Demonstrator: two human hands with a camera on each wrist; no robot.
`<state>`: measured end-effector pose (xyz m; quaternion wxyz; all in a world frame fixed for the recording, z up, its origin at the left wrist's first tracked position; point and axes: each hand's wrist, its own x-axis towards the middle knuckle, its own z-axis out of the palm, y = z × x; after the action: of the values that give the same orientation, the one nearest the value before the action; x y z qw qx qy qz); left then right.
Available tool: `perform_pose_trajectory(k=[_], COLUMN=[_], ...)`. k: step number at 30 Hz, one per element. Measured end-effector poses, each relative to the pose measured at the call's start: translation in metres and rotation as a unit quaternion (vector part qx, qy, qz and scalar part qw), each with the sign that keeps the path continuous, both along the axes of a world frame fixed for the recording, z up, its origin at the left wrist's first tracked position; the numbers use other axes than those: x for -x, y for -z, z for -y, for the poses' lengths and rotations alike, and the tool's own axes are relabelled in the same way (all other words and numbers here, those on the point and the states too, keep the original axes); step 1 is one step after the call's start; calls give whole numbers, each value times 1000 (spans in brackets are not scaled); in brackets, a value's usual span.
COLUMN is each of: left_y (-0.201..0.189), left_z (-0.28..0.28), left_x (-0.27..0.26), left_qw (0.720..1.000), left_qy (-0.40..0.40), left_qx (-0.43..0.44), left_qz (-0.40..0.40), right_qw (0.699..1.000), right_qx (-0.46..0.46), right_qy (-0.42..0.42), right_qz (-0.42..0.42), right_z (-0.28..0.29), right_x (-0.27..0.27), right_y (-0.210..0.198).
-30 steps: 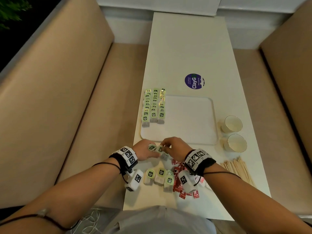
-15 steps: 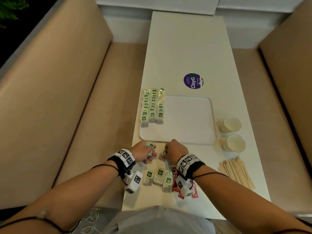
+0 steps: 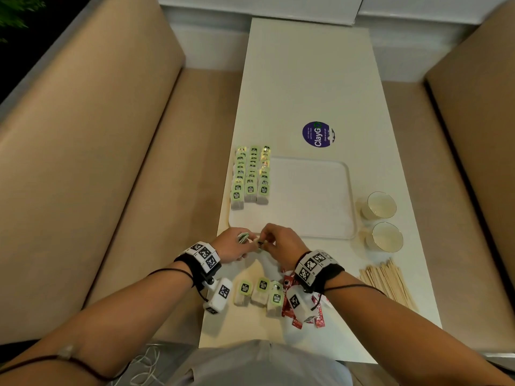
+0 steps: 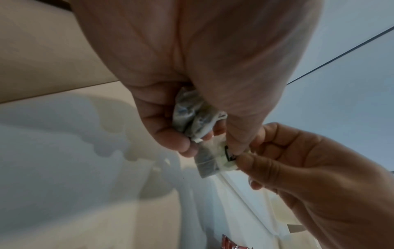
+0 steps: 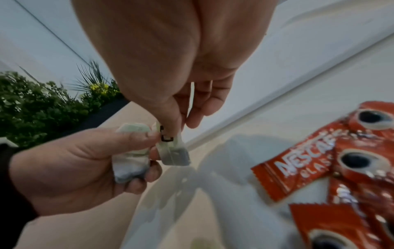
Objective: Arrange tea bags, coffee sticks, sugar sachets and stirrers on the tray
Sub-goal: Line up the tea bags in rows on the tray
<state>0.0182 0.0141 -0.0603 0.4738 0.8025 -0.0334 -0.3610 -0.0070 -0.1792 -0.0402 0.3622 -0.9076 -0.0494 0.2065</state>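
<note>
Moved: both my hands sit slightly nearer the tray [image 3: 351, 215] edge than before.
Left hand [image 3: 232, 246]: clutches bunched tea bags [image 4: 192, 116].
Right hand [image 3: 280, 242]: pinches one tea bag [image 5: 173, 151], long axis hanging downward, frame centre.

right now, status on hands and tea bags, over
Left hand holds bunched tea bags. Right hand pinches one tea bag's tag. Three rows on tray; three loose tea bags remain. Nothing in the way.
</note>
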Motion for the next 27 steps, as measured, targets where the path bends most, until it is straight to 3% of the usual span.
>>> perform_pose_trajectory(k=[7,11,21,27], left_y=[-1,-1,2,7], left_z=[-2,-2,-4,-15], left_x=[-10,-21,-52,-79], left_qw=[997,993,986,971], left_qy=[-51,-105,-153,-221], left_qx=[16,20,26,-50], left_qz=[47,55,52,79], right_qw=[996,995,994,988], right_qx=[-52,-34,0,26], right_qy=[65,97,100,141], right_qz=[35,2,-46,-64], right_z=[-6,-10,-17,-17], right_x=[-13,-22,-56,-87], right_y=[-1,5,5,8])
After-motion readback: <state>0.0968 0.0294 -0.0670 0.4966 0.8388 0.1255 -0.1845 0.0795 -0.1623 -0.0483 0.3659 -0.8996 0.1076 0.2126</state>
